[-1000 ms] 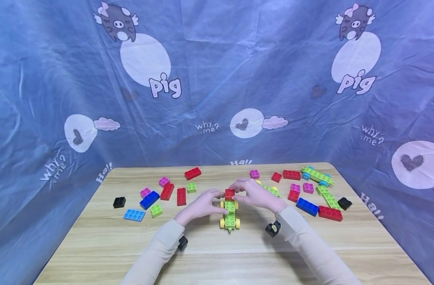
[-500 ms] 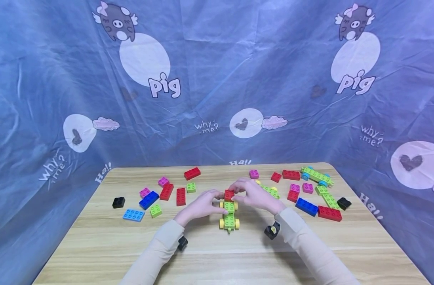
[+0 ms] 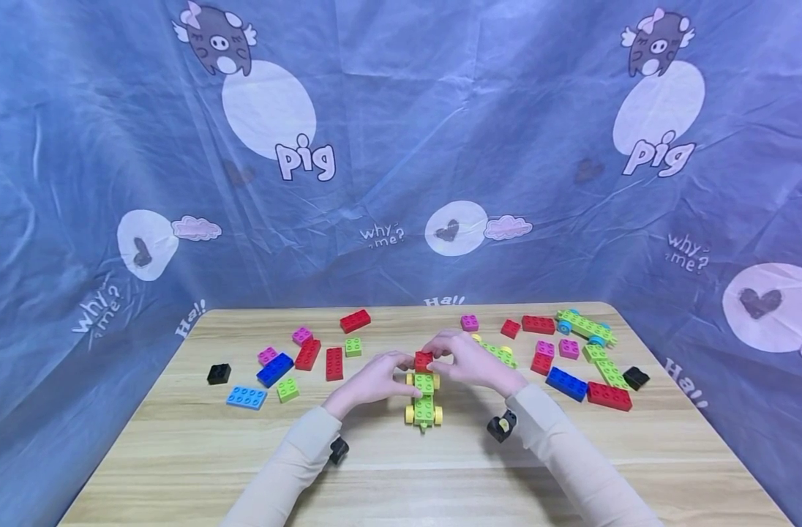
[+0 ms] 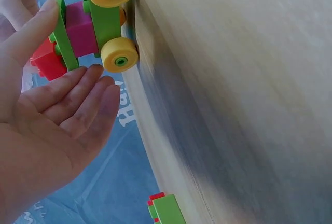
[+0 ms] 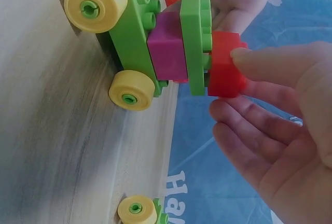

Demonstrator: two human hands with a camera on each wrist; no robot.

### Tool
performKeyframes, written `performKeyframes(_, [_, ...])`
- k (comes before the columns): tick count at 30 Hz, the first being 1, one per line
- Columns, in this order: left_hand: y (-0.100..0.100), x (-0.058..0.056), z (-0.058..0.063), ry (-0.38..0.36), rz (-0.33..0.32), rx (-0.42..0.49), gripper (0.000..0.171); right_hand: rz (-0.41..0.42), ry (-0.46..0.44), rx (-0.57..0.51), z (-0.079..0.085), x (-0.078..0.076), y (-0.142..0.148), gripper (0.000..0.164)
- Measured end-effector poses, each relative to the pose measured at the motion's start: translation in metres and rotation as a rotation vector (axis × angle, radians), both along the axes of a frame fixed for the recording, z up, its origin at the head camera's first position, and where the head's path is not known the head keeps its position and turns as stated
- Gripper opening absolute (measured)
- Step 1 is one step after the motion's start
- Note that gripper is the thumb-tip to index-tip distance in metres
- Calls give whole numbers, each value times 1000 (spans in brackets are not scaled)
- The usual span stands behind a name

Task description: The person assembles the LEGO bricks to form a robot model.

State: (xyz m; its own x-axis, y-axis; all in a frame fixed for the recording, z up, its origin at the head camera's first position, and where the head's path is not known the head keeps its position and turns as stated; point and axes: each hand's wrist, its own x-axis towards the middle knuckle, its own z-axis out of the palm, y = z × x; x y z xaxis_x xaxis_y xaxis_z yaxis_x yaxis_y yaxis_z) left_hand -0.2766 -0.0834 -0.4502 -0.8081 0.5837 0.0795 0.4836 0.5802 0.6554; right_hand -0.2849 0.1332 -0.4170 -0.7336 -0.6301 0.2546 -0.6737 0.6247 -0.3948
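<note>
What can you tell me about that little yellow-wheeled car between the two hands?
The car looks plastic: a green base with yellow wheels and green hubs, carrying a magenta brick, a studded green plate and a red brick on top. It stands wheels down on the table. The left hand holds the plate; the right hand pinches the red brick. Studs showing beneath suggest it isn't fully seated.

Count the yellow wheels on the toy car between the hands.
4, in the head view: near left wheel, near right wheel, far left wheel, far right wheel.
</note>
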Motion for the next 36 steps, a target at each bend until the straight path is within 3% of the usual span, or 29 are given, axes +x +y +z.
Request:
performKeyframes(16, [1,0,0,-14,-6,9,57,-26,0,17,-1,4,0,26])
performKeyframes(36, [1,-2,-2,-25,-3,10,60,27,17,-37,-3,2,0,23])
